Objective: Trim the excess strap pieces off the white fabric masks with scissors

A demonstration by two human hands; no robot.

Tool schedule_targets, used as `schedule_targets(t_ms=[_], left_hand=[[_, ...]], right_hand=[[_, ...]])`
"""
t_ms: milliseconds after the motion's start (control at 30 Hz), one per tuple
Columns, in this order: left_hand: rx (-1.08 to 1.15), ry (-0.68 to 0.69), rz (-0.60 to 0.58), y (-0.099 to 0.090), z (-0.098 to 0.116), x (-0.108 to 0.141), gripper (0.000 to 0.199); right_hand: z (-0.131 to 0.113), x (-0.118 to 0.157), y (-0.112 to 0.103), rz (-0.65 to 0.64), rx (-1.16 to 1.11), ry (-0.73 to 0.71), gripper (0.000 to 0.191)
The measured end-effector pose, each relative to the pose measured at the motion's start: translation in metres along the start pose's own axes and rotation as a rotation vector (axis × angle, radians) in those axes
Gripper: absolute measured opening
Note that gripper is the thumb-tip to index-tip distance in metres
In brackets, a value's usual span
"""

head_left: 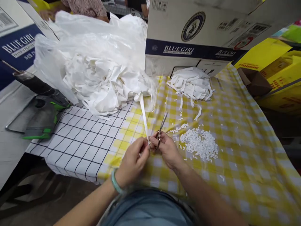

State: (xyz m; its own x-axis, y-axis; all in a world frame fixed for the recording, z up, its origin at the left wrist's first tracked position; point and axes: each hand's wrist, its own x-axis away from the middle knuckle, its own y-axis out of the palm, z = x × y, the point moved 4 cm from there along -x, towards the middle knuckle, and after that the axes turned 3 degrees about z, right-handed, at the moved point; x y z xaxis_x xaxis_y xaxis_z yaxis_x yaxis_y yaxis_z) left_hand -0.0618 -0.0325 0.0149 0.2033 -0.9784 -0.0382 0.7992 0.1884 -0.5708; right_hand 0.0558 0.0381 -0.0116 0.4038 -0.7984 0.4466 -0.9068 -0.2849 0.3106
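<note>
My left hand, with a pale green bangle on the wrist, pinches the near end of a white fabric strip. The strip runs taut back to a white heap lying in a clear plastic bag. In my right hand is a small pair of scissors, its blades pointing away from me and its handles around my fingers. Both hands are close together over the yellow checked cloth. Right of them lies a pile of tiny white snippets. Behind it is a bundle of white strips.
A carton stands behind the strip bundle, another carton at the left. A grey-green heat-gun-like tool rests on the left. Yellow boxes stand at the right. Another person's sleeve shows at the back.
</note>
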Motion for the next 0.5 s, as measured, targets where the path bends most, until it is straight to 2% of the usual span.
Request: schedule_targets(t_ms=[67, 133, 233, 300, 400, 500], left_hand=[[0.152, 0.015, -0.038, 0.011, 0.007, 0.031, 0.021], [0.256, -0.019, -0.115, 0.017, 0.006, 0.046, 0.023], [0.47, -0.167, -0.169, 0.016, -0.001, 0.044, 0.022], [0.688, -0.313, -0.143, 0.013, -0.005, 0.036, 0.019], [0.974, -0.547, -0.115, 0.015, -0.009, 0.03, 0.03], [1.031, -0.619, -0.042, 0.011, -0.01, 0.034, 0.033]], right_hand=[[0.004, 0.007, -0.001, 0.028, -0.027, 0.004, 0.043], [0.004, 0.017, -0.004, 0.056, 0.001, -0.037, 0.039], [0.01, 0.038, -0.007, 0.016, 0.085, -0.077, 0.033], [0.021, 0.055, -0.005, -0.031, 0.104, -0.092, 0.03], [0.041, 0.076, -0.001, -0.098, 0.132, -0.118, 0.026], [0.047, 0.08, -0.004, -0.126, 0.246, -0.176, 0.019]])
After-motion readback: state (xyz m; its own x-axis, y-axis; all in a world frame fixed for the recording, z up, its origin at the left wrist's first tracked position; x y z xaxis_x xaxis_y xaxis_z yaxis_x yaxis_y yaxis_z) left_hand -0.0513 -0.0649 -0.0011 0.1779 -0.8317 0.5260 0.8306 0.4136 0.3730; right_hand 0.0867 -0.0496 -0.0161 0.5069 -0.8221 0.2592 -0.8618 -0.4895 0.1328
